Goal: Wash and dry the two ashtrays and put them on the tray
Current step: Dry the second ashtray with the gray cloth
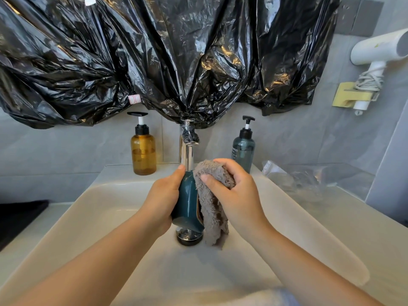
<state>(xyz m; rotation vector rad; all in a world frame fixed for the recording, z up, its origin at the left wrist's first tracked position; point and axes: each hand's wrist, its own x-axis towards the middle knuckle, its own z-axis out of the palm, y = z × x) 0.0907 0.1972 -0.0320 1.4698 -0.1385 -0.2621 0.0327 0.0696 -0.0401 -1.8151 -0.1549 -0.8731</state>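
Our left hand (162, 198) curls its fingers around a teal ashtray (187, 204) held on edge; our right hand (236, 191) presses a gripped grey cloth (213, 195) against it, above the drain (189, 236).

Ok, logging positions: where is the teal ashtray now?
Head view, centre: the teal ashtray is over the sink, gripped by the left hand, just in front of the tap, the right hand holding a grey cloth against it.

Ashtray (187, 202) and cloth (213, 202) over sink (88, 208), faucet (187, 151) behind, bottles (143, 149) flanking it
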